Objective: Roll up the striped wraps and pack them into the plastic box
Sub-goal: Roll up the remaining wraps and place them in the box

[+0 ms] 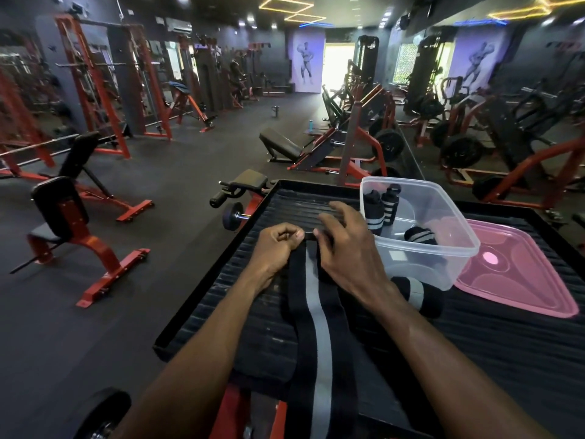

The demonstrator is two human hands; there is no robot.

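Note:
A long black wrap with a grey stripe (pixel 316 315) lies flat on the black ribbed platform (pixel 506 353), running toward me. My left hand (pixel 278 245) pinches its far end with curled fingers. My right hand (pixel 343 245) holds the same end from the right, fingers spread over it. A clear plastic box (pixel 443 248) stands to the right with three rolled striped wraps (pixel 383 209) inside. Another rolled wrap (pixel 418 294) lies on the platform just in front of the box.
A pink lid (pixel 519 277) lies flat to the right of the box. The platform has a raised rim, and its left edge drops to the gym floor. Benches and red weight machines stand around, with a small dumbbell (pixel 232 215) beside the platform's far left corner.

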